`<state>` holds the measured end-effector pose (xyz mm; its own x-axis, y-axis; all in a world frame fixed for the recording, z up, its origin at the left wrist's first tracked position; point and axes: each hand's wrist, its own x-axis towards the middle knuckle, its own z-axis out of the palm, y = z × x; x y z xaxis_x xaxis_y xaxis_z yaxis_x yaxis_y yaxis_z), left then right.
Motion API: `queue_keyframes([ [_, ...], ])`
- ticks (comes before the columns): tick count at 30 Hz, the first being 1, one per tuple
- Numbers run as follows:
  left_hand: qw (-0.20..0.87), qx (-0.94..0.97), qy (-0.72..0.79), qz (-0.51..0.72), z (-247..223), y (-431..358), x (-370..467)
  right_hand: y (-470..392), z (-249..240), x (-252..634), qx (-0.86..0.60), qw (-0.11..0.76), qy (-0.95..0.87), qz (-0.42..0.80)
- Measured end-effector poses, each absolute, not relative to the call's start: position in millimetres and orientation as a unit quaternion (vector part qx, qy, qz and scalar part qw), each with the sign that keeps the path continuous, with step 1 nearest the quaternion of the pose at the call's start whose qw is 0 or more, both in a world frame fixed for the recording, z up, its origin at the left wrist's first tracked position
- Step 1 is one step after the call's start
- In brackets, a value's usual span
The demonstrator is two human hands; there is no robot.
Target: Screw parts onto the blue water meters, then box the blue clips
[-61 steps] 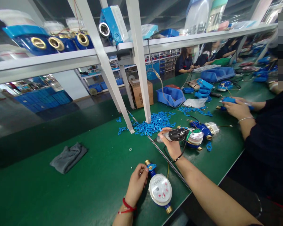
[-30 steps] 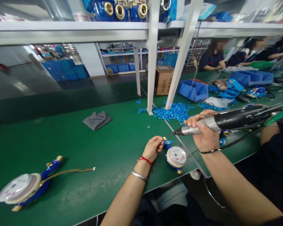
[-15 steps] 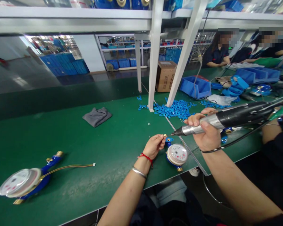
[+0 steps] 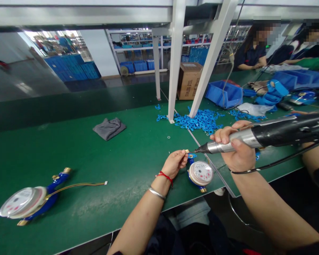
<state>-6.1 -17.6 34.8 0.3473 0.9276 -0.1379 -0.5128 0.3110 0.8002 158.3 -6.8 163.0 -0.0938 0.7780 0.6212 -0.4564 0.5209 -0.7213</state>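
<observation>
My right hand (image 4: 240, 154) is wrapped round the silver barrel of an electric screwdriver (image 4: 271, 131), whose dark nose points left. Just past its bit, the fingertips of my left hand (image 4: 175, 163) are pinched together at the brass end of a water meter. Whatever lies between those fingertips is too small to make out. This water meter (image 4: 201, 172) has a white dial and blue body and lies near the table's front edge. A blue plastic piece (image 4: 192, 156) sits on its pipe, beside my left fingertips.
Another water meter (image 4: 23, 203) with a wire lead lies at left. A grey cloth (image 4: 108, 128) rests farther back. Blue plastic pieces (image 4: 202, 119) are heaped by the white shelf posts (image 4: 177, 60), near a blue bin (image 4: 224, 95) and a cardboard box (image 4: 188, 81). Co-workers sit at right.
The view has tilted down slightly. My right hand and the screwdriver sit a little farther right in view; the bit remains by my left fingertips. My left hand keeps its pinch.
</observation>
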Motion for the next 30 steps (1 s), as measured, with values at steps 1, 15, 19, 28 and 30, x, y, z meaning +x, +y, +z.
queue_keyframes([
  [1,0.748,0.339,0.308,0.48,35,-18,-6,-7,163,159,-0.144,0.654,-0.577,0.468],
  [15,0.718,0.356,0.331,0.499,33,-20,-4,-16,163,159,-0.153,0.673,-0.572,0.444],
  [19,0.715,0.357,0.336,0.498,32,-20,-4,-17,162,157,-0.15,0.668,-0.579,0.442],
  [28,0.701,0.385,0.344,0.493,35,-21,-3,-19,162,152,-0.142,0.655,-0.608,0.426],
  [30,0.661,0.419,0.362,0.506,37,-21,-3,-18,163,154,-0.145,0.649,-0.617,0.421],
])
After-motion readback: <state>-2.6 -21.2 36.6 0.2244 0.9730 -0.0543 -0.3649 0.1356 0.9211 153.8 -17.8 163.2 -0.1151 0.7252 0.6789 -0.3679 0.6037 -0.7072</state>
